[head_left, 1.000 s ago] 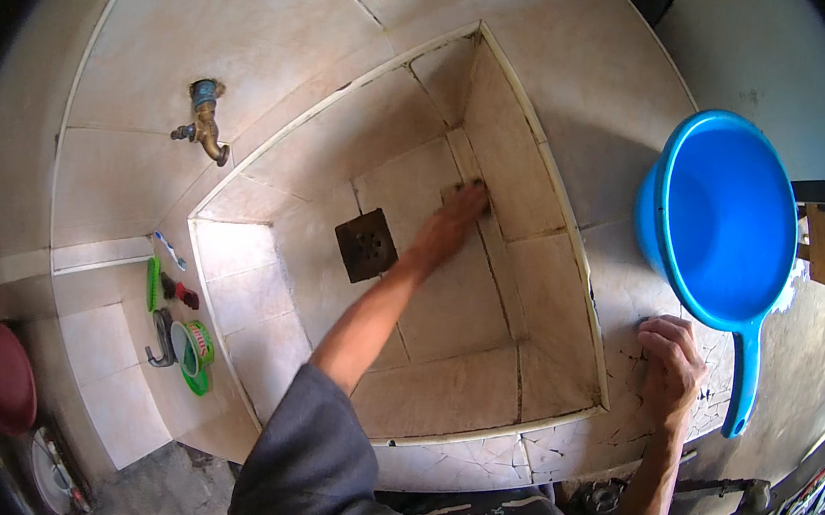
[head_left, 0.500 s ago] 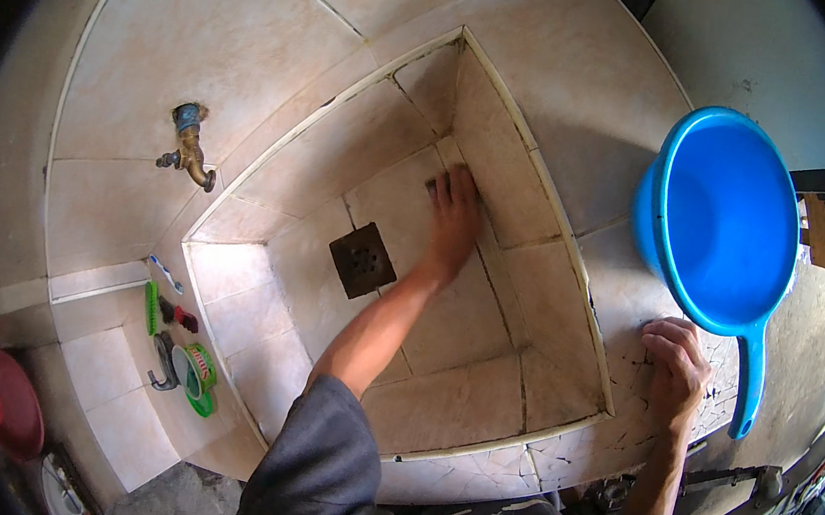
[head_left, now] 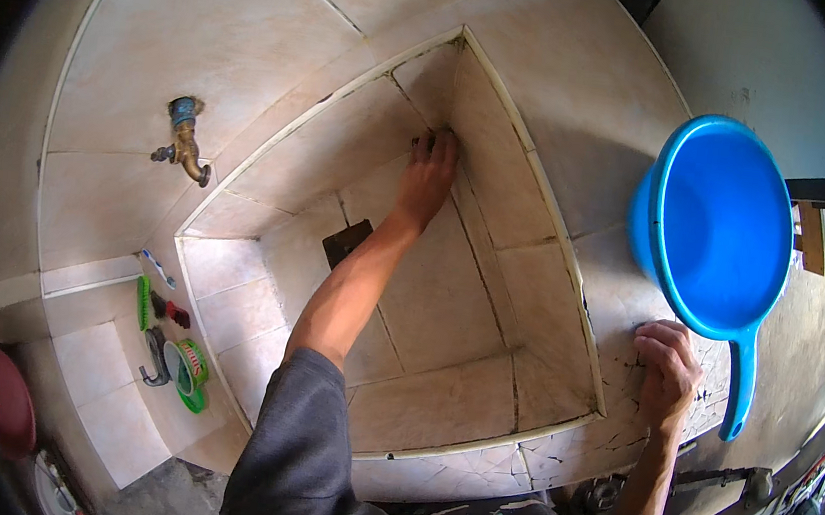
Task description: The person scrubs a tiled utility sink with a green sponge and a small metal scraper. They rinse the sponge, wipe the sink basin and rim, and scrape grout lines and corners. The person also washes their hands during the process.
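My left hand [head_left: 428,179] reaches down into a tiled basin [head_left: 582,316], its fingers bent against the floor at the far corner. Something small and dark shows under its fingertips; what it is I cannot make out. A dark square drain cover [head_left: 341,244] lies in the basin floor, partly hidden behind my left forearm. My right hand [head_left: 668,373] rests on the cracked tile ledge at the right, fingers curled, with nothing seen in them. Just beyond it, a large blue plastic dipper [head_left: 722,230] sits on the ledge, its handle pointing toward me.
A brass tap [head_left: 185,145] juts from the wall at the left. On the left ledge lie a toothbrush [head_left: 159,269], a green brush [head_left: 142,303], a dark-red brush [head_left: 175,313] and a green-white tub [head_left: 187,371]. A red plastic basin [head_left: 10,406] stands at the far left.
My left hand has moved farther and slightly left along the basin floor into the far corner. The left forearm now covers part of the drain cover. My right hand stays on the ledge.
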`<state>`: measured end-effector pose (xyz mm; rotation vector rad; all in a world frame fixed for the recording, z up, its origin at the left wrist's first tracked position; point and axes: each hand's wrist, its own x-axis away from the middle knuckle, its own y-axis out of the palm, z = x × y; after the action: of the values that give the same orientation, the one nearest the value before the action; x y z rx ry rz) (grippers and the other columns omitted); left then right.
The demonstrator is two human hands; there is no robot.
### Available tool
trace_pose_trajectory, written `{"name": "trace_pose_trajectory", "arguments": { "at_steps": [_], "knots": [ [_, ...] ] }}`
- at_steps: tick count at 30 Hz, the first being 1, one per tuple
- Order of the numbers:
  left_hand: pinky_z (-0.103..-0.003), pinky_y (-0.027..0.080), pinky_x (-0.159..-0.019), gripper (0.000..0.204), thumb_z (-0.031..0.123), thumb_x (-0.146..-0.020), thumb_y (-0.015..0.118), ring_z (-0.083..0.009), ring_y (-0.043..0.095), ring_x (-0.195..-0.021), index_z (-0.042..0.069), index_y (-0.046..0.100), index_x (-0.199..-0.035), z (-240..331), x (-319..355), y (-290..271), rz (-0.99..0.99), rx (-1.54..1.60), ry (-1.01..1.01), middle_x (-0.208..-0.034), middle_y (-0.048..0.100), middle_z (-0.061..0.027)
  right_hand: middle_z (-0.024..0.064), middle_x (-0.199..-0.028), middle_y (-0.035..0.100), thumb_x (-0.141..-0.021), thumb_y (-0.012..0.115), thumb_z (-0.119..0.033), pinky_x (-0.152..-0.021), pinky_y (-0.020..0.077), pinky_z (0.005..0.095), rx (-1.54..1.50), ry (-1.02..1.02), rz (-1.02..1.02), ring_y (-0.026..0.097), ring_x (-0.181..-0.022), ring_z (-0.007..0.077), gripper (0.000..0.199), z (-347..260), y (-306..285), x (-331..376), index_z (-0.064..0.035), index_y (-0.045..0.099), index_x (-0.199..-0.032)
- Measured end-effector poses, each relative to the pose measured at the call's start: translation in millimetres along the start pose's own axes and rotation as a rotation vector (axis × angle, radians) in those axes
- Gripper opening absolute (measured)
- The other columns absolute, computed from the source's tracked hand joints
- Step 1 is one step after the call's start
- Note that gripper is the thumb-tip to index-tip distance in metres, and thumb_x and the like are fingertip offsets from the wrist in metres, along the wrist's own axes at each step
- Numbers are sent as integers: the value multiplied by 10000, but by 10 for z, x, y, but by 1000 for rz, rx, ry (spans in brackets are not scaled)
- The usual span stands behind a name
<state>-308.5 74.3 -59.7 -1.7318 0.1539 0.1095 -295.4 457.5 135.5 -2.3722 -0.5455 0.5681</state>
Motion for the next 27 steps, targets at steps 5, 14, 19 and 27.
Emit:
{"name": "trace_pose_trajectory", "arguments": {
  "at_steps": [5, 14, 19, 27],
  "knots": [
    [-357, 459, -882, 437, 63, -777, 528, -334, 496, -1097, -89, 466, -1181, 153, 29, -154, -158, -194, -12, -1214, 486, -210, 92, -877, 651, -741, 578, 68, -740, 510, 344, 11, 36, 6, 634, -839, 252, 151, -19, 11, 16, -57, 617, -815],
    [-408, 500, -813, 427, 91, -815, 504, -325, 524, -1069, -91, 483, -1201, 265, 40, -141, -280, -288, -34, -1267, 459, -236, 105, -851, 630, -744, 565, 94, -722, 502, 355, 22, 29, -14, 607, -830, 272, 147, -57, 8, -24, -33, 593, -812],
    [-424, 494, -849, 422, 93, -830, 489, -375, 527, -1073, -61, 485, -1223, 344, 105, -277, -172, -126, -11, -1266, 465, -235, 99, -863, 641, -709, 582, 72, -740, 504, 349, 12, -7, 17, 623, -839, 263, 161, -49, 18, -29, -48, 617, -810],
    [-420, 476, -815, 352, 95, -823, 491, -310, 544, -997, -54, 529, -1140, 706, 496, -320, -158, -371, 65, -1167, 519, -174, 99, -878, 632, -736, 587, 43, -735, 508, 349, -7, -22, 3, 605, -874, 269, 113, -42, 16, -7, -35, 614, -814]
  ]
}}
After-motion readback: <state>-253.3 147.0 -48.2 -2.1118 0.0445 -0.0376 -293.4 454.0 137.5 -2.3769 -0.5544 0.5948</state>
